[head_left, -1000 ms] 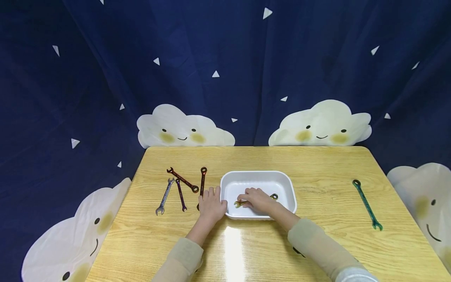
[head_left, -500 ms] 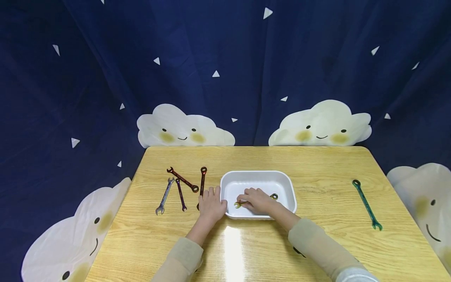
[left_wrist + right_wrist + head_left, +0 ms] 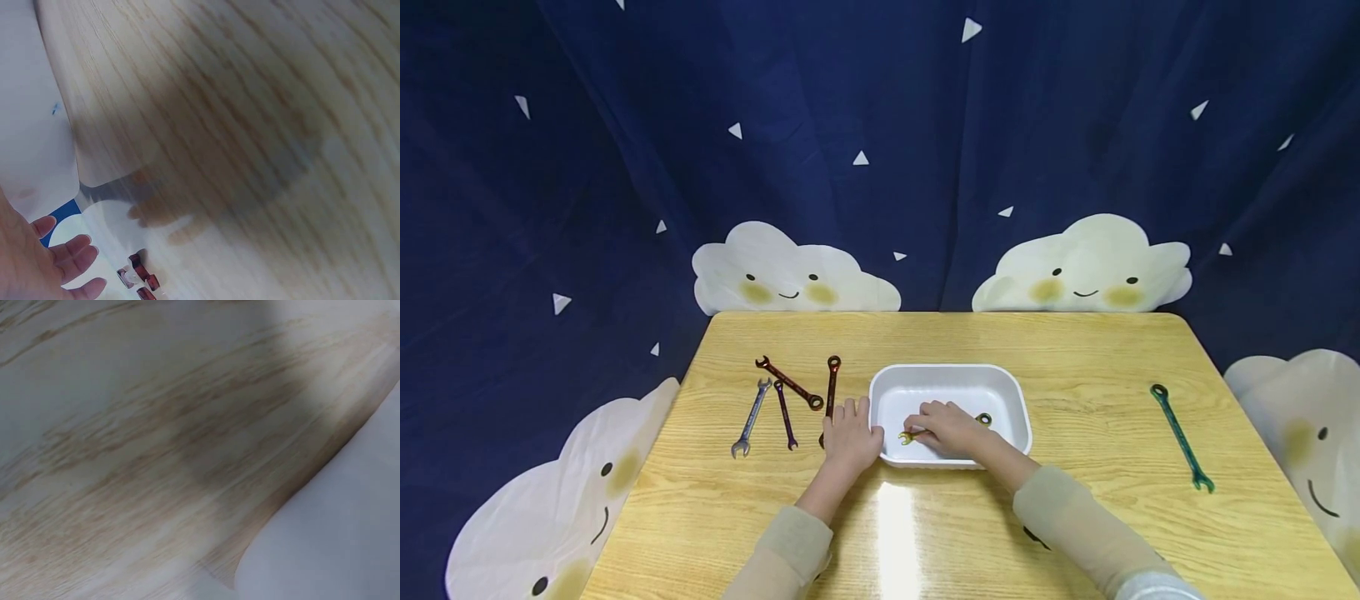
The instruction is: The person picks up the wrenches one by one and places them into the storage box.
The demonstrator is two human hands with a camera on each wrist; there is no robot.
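My right hand (image 3: 947, 427) reaches into a white rectangular tray (image 3: 1022, 417) and grips a gold combination wrench (image 3: 983, 418) by its middle. The wrench's open end and dark ring end show on either side of the fingers, close over the tray floor. At the tray's left wall rests my left hand (image 3: 852, 437), fingers loosely extended and thumb at the rim. In the left wrist view, the fingers of this left hand (image 3: 62, 259) lie alongside the tray wall (image 3: 37, 112). Part of a dark red wrench (image 3: 832, 387) is hidden behind the left hand.
Left of the tray lie another dark red wrench (image 3: 790, 383), a silver open-ended wrench (image 3: 751, 418) and a small purple wrench (image 3: 786, 417). A green wrench (image 3: 1182, 437) lies far right on the wooden table (image 3: 1090, 358). A dark blue curtain (image 3: 820, 100) hangs behind.
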